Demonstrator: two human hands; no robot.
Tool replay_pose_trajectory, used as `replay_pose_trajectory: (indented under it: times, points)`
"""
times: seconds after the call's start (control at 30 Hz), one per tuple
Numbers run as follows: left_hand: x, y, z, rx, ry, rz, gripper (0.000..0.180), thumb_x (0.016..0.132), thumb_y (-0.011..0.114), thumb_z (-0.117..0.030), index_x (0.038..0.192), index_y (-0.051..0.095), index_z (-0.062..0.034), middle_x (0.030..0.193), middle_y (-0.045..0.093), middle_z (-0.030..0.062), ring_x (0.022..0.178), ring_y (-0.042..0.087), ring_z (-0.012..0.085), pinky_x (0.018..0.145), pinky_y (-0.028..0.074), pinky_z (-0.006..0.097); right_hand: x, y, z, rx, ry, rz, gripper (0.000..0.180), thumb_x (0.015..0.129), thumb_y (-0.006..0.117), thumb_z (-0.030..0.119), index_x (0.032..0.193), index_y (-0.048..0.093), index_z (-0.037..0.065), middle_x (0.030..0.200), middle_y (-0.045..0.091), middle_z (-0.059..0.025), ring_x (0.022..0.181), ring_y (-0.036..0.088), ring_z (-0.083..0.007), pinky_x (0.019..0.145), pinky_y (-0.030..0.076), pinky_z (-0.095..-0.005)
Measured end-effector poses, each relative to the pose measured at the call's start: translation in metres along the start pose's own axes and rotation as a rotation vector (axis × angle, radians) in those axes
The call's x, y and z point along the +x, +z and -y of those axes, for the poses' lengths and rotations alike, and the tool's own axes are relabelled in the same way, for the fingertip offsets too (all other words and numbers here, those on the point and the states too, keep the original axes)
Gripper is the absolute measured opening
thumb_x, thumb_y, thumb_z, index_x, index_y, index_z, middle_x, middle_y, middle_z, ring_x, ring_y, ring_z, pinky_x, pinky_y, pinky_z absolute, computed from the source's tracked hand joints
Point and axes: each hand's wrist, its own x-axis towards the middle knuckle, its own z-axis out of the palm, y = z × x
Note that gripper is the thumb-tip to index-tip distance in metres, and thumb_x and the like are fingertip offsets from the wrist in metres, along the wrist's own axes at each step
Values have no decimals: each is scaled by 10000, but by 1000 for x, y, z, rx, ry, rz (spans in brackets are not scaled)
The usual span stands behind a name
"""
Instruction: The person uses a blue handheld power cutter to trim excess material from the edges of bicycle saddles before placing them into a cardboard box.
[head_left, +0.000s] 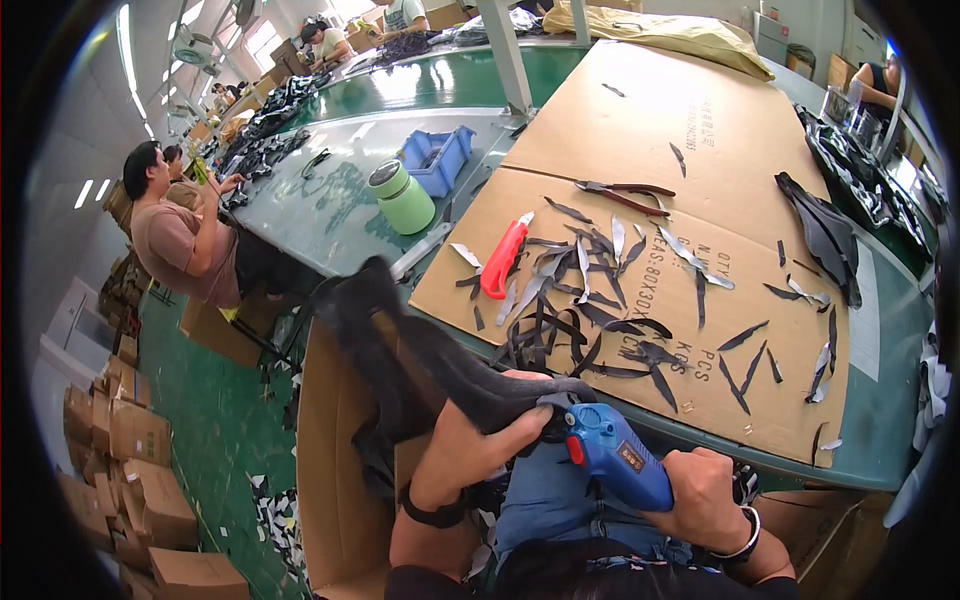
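Note:
My left hand [480,440] grips a long black padded piece [400,340], which stretches up and left over the table's near edge. My right hand [700,495] is wrapped round the rear of a blue handheld power cutter [615,455] with a red button. The cutter's dark head meets the right end of the padded piece, close by my left fingers. Exactly where the blade touches is hidden. Below the cutter is my lap in blue jeans.
Cardboard [740,290] covers the table, with black and grey offcuts [550,330], a red utility knife [505,255] and pliers [630,193] on it. Beyond stand a green jar [402,198] and a blue bin [437,160]. An open carton [335,470] stands left; co-workers sit farther off.

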Motion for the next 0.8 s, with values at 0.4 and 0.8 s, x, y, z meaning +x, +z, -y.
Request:
replay_pose_trajectory:
  times: [0.4, 0.8]
  points:
    - [7, 13, 39, 268, 171, 75, 302, 757, 648, 20, 1058, 618, 13, 966, 668, 86, 893, 631, 136, 799, 491, 249, 6, 1, 12, 273, 120, 152, 502, 631, 816, 406, 673, 495, 22, 560, 521, -111, 471, 552, -246, 483, 439, -316]
    - [6, 46, 75, 398, 458, -129, 238, 757, 694, -20, 985, 624, -9, 921, 649, 74, 830, 628, 176, 722, 503, 281, 17, -13, 32, 557, 248, 179, 453, 634, 836, 337, 740, 540, 11, 620, 572, -89, 529, 581, -203, 528, 452, -281]
